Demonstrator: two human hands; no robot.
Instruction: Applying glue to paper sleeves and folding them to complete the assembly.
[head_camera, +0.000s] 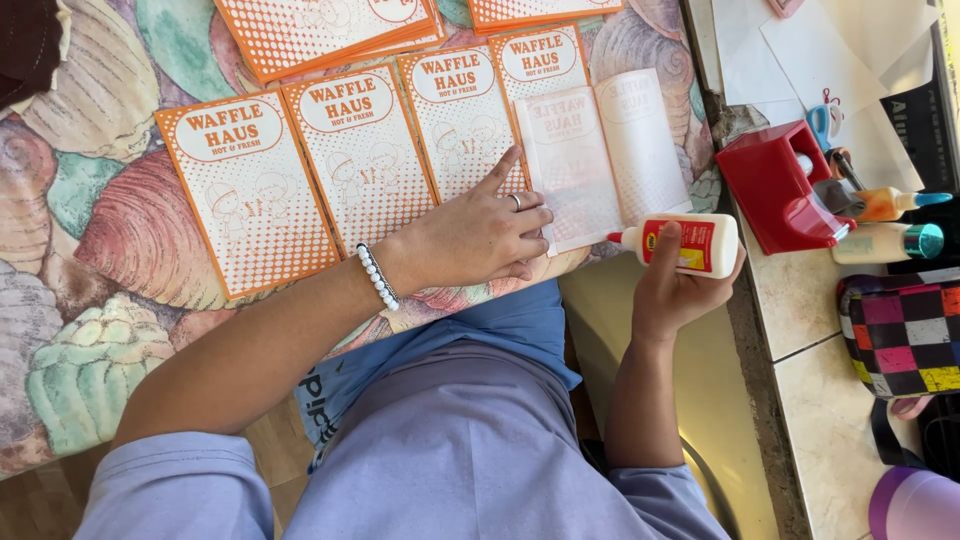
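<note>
A soft cushion (90, 260) with big shell pictures carries the paper work, and a tiled bench (800, 300) runs along its right edge. A row of orange and white cards (250, 190) lies across the cushion, side by side, long sides going up and away from the person. At the right end of the row lies a pale open sheet (610, 150), turned blank side up.

The left hand (480, 235) lies flat on the near left corner of that sheet, fingers spread, pinning it down; it holds nothing. The right hand (675, 290) is wrapped tight around a white glue bottle (690, 245). The bottle lies sideways, and its orange tip (614, 238) points left, just beside the sheet's near right corner. So the right hand is the nearer one to that bare paper.

A red box (775, 185) stands close by on the bench's left edge, with more glue bottles (890, 225) beyond it. Open room is between the sheet and the red box.
</note>
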